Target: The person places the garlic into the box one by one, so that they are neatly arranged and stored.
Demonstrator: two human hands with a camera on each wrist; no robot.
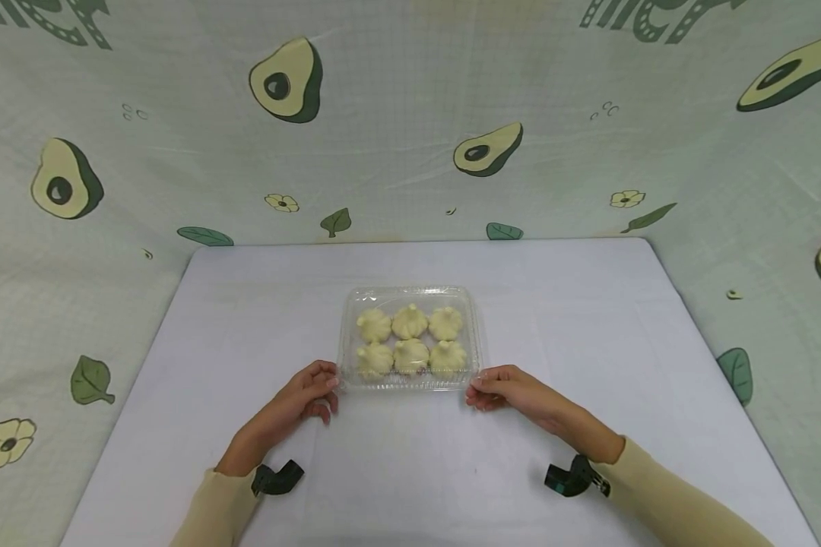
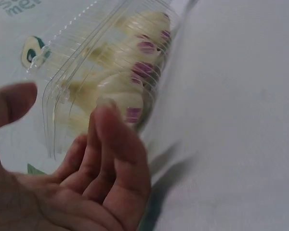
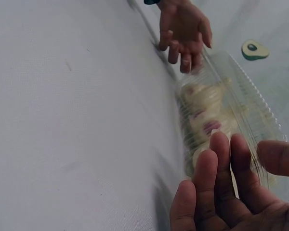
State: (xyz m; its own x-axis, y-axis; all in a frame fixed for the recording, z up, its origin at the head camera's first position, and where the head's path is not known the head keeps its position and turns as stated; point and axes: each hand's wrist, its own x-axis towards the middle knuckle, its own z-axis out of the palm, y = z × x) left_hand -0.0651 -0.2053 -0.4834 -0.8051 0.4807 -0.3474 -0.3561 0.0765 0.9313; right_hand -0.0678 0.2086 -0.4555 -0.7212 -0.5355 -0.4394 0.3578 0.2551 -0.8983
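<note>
A clear plastic clamshell box with its lid down lies on the table, holding several pale garlic bulbs in two rows. Purple patches mark the bulbs in the left wrist view. My left hand is at the box's front left corner, its thumb apart from the loosely bent fingers. At the front right corner is my right hand, its fingertips close to the rim. In the right wrist view, the thumb and fingers of that hand are a little apart beside the box wall.
A white cloth covers the table. Behind it and along both sides hangs a pale curtain printed with avocados, leaves and flowers. Dark camera mounts sit at the cuffs of both beige sleeves.
</note>
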